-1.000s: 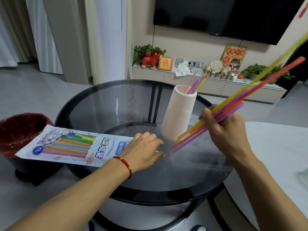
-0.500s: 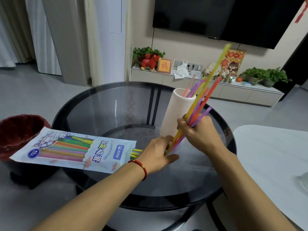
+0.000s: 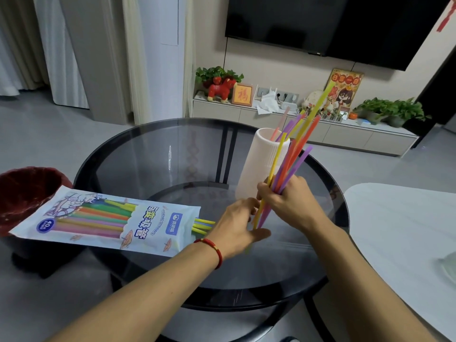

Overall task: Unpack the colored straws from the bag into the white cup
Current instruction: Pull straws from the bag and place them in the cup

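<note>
The right hand (image 3: 286,201) clamped a straw bundle (image 3: 293,156); the left hand (image 3: 237,225), fingers loosely apart, should even the ends below that grip before lifting to the white cup (image 3: 261,161).

**Two bare arms meeting over mid-table**

Left forearm reaching in from lower left, red cord bracelet (image 3: 214,250) at the wrist. Left hand (image 3: 237,225) palm down, fingers loosely curled forward, fingertips close beside the right hand, thumb stretched out low toward the right. Whether anything is gripped there cannot be told. Right forearm angling in from lower right. Right hand (image 3: 290,198) raised slightly higher, knuckles toward the camera, fist wrapped firmly around a bundle of colored straws (image 3: 293,156).
</note>
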### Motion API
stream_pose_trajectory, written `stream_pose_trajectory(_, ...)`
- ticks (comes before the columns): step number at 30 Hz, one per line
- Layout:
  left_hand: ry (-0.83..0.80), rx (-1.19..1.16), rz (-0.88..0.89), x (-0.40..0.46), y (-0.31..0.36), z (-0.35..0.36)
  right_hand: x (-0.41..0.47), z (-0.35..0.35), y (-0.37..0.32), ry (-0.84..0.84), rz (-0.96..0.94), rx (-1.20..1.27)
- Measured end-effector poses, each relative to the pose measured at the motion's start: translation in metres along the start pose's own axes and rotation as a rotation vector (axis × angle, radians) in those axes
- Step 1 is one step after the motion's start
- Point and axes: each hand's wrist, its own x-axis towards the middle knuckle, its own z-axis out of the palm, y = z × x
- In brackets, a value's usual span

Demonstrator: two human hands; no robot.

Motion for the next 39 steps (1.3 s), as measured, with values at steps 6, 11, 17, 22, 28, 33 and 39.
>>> stream_pose_trajectory(6, -0.015, -0.088, -0.003, 0.000, 0.000, 0.005, -0.004, 0.000, -0.003, -0.029, -0.003, 0.072)
stream_pose_trajectory(11, -0.031, -0.362, -0.082, 0.004, 0.005, 0.015, -0.009, -0.005, -0.011, 0.027, -0.082, 0.116)
stream_pose_trajectory(17, -0.063, -0.220, -0.036, 0.005, 0.007, 0.017, -0.008, -0.011, -0.018, 0.249, -0.090, 0.213)
stream_pose_trajectory(22, -0.048, -0.220, -0.041, 0.006, 0.008, 0.020, -0.010, -0.008, -0.016, 0.243, -0.076, 0.256)
stream_pose_trajectory(28, 0.045, -0.252, -0.093, 0.009, 0.010, 0.026, -0.010, -0.003, -0.016, 0.172, -0.053, 0.191)
stream_pose_trajectory(33, 0.019, -0.243, -0.138, 0.007, 0.010, 0.030, -0.011, -0.005, -0.016, 0.130, -0.080, 0.153)
stream_pose_trajectory(39, 0.014, -0.258, -0.075, 0.002, 0.007, 0.022, -0.016, -0.019, 0.000, 0.102, 0.006, 0.264)
